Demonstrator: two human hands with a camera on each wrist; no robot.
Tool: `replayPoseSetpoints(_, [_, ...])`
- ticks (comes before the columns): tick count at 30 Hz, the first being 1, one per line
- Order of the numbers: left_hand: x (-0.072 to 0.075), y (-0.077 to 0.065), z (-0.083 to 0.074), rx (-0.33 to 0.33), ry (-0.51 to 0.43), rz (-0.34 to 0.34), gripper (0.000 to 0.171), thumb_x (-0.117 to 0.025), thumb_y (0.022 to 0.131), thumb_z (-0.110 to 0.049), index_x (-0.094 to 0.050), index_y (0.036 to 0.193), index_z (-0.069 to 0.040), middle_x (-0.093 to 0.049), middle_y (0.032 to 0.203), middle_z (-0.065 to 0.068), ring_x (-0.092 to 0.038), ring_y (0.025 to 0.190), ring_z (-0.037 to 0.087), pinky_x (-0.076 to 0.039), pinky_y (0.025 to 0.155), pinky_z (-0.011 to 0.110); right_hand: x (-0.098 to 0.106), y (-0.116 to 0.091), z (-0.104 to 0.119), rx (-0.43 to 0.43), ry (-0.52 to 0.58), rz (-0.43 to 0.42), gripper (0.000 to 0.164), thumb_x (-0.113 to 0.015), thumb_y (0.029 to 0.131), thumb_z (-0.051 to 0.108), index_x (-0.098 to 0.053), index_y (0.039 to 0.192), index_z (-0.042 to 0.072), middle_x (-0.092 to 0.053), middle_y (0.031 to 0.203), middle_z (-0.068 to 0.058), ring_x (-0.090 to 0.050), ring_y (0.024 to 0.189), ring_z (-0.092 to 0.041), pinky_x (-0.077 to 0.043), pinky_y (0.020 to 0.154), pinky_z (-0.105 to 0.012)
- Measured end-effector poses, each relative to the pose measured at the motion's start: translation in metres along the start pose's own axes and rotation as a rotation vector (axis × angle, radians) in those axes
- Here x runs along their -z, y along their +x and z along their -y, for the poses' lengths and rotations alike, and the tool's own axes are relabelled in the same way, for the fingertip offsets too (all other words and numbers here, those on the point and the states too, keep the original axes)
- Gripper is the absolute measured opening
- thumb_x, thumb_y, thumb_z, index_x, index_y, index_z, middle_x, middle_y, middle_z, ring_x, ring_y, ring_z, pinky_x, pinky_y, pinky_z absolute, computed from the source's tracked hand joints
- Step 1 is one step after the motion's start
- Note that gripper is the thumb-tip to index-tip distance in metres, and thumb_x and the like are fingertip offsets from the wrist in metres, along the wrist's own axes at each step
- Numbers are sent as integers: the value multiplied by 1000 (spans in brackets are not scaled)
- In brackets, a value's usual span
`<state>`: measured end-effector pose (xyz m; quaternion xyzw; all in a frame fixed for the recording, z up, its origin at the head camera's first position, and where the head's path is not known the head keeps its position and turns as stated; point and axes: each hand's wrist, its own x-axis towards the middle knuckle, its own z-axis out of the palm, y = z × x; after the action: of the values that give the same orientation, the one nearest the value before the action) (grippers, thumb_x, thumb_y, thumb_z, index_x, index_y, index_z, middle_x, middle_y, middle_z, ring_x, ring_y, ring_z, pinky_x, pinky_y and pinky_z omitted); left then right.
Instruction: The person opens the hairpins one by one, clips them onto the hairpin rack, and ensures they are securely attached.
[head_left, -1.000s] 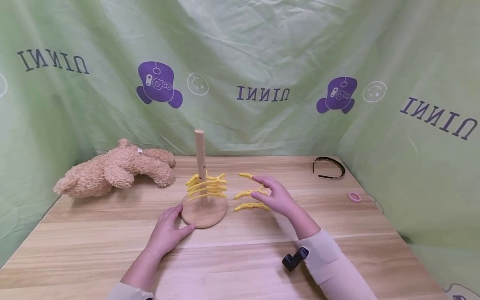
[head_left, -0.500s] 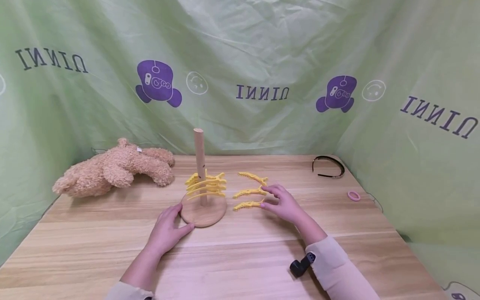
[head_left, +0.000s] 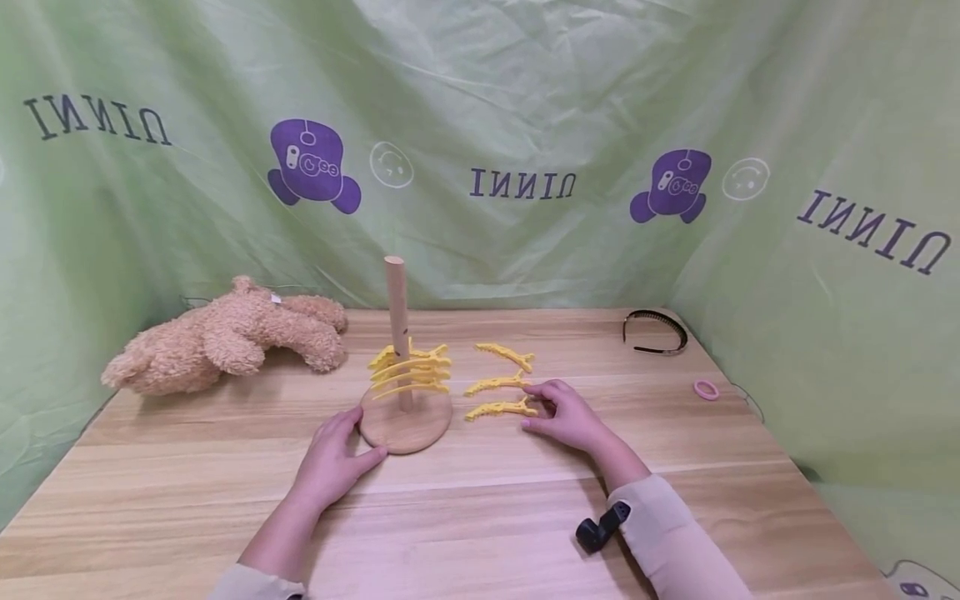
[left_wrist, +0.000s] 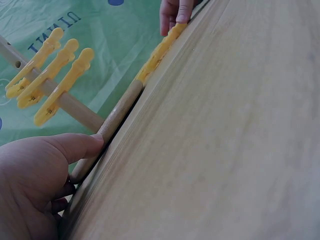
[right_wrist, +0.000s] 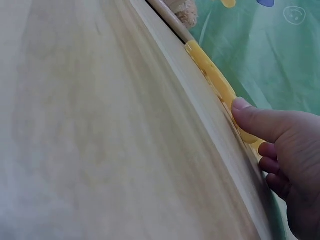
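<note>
A wooden stand with an upright post [head_left: 397,308] and a round base [head_left: 405,433] stands on the table, with several yellow alligator hair clips [head_left: 412,367] on the lower post. My left hand [head_left: 330,467] holds the base's rim at its front left, the thumb [left_wrist: 85,146] pressing the edge. Right of the stand lie three loose clips in a column: a far clip [head_left: 504,356], a middle clip [head_left: 495,383] and a near clip [head_left: 498,409]. My right hand [head_left: 570,421] is at the right end of the near clip, thumb and fingers apart around that end.
A brown plush toy [head_left: 232,337] lies at the back left. At the back right are a black headband [head_left: 660,317] and a pink ring [head_left: 706,390]. Green printed cloth [head_left: 480,242] encloses the table [head_left: 465,517] on its back and sides.
My right hand has drawn back from the far and middle clips toward the near one, uncovering the clips' right ends. The left hand stays at the base; the clips lie where they were.
</note>
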<state>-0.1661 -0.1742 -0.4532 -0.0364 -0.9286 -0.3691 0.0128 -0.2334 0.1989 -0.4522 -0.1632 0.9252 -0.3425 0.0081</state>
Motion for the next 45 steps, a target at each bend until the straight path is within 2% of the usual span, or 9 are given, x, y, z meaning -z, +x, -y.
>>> replayPoseSetpoints(13, [1,1,1,26,-14,30,79,-72,87,-30,-35,146,8,-34,151,31,-25,143,48,-21,119,60,-4,2,-3,-3,-9,-5,44,-79,81,30,-67,119,11,-63,120,-9,-57,117,-29,-43,107,-50])
replayPoseSetpoints(20, [0,1,3,24,-18,23,79,-72,87,-30,-36,146,8,-35,151,31,-25,143,48,-21,119,59,-3,1,3,-43,96,7,43,-78,82,27,-64,118,9,-68,117,-9,-60,115,-30,-44,106,-51])
replayPoseSetpoints(26, [-1,1,2,15,-14,14,78,-72,86,-28,-36,146,9,-37,150,31,-26,142,48,-22,119,59,0,0,10,-61,173,-36,44,-76,85,26,-61,121,5,-68,116,-14,-63,113,-34,-48,103,-53])
replayPoseSetpoints(32, [-1,2,2,19,-15,20,79,-71,87,-30,-35,147,8,-36,151,31,-26,143,47,-21,119,58,11,4,21,-84,238,-104,47,-75,86,23,-60,127,4,-67,117,-14,-60,118,-35,-48,104,-51])
replayPoseSetpoints(37, [-1,3,2,19,-12,17,79,-72,87,-30,-36,146,7,-36,151,30,-26,143,47,-21,119,58,29,9,34,-32,217,-160,53,-73,88,24,-57,134,2,-68,117,-17,-60,118,-36,-52,98,-49])
replayPoseSetpoints(45, [-1,3,3,18,-16,13,79,-72,86,-30,-36,146,7,-36,151,30,-27,143,46,-21,119,58,49,20,60,11,213,-202,46,-70,91,28,-62,130,5,-68,118,-17,-59,120,-35,-52,97,-51])
